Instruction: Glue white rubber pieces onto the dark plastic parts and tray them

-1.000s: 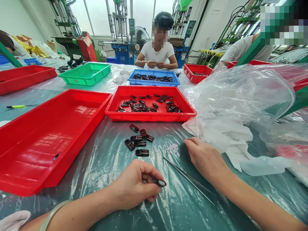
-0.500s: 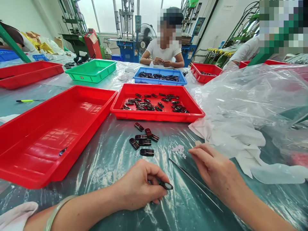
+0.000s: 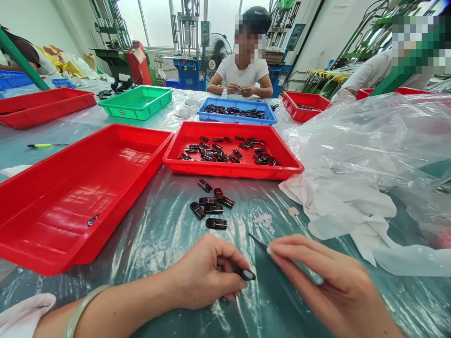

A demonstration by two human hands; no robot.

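Note:
My left hand [image 3: 211, 270] pinches a small black oval part [image 3: 245, 274] between thumb and fingers, its pale round face turned up. My right hand [image 3: 327, 277] is closed in a pinch just right of it, above the tweezers [image 3: 258, 240]. A whitish spot shows at its fingertips; what they hold, if anything, I cannot make out. Only the tweezers' tip end shows beyond the hand. Several dark glossy clip-like pieces [image 3: 216, 223] lie ahead of my left hand. Beside them are a patch of small white bits [image 3: 264, 220] and a beige piece [image 3: 293, 211].
A red tray [image 3: 232, 173] with many black pieces stands ahead; a larger red tray [image 3: 123, 188] at left holds one small piece. Behind are a blue tray [image 3: 236, 119] and a green tray [image 3: 136, 103]. Clear plastic sheeting [image 3: 369, 136] heaps at right. A person [image 3: 243, 70] sits opposite.
My right hand has come back toward me from beside the beige piece, now covering most of the tweezers. My left hand still holds the black oval part, almost unmoved.

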